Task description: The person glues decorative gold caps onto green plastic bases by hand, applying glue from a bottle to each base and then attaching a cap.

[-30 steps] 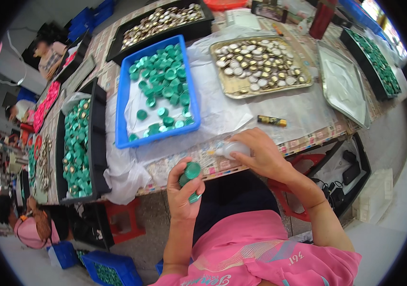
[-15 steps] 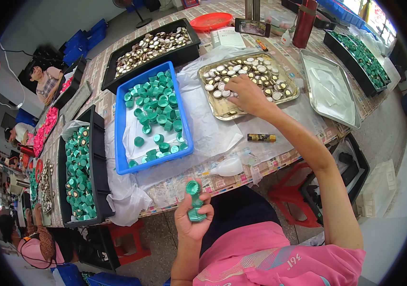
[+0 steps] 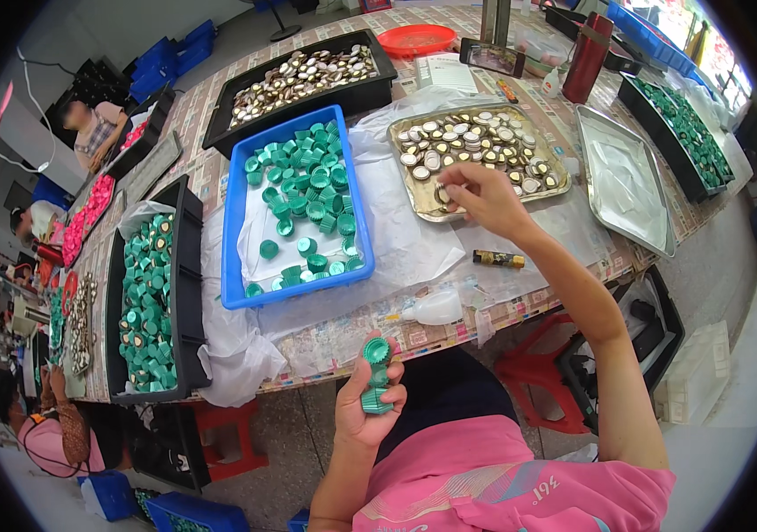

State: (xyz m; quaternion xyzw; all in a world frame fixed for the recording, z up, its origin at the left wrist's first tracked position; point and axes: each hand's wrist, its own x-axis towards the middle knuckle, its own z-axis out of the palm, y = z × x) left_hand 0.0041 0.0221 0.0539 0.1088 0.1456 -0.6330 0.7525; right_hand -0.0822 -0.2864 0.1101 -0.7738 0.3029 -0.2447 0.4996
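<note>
Head view shows a white bottle (image 3: 439,309) between the hands (image 3: 492,202)

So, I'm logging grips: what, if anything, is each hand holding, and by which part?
The left hand holds green cups by their sides. The right hand is over the tray; whether it grips a disc cannot be told.

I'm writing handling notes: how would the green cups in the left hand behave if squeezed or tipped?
The green cups in the left hand look thin and pleated, so a firm grip would probably crumple them. Looking hollow, they seem light. Their round rims suggest they might roll if tipped.
</note>
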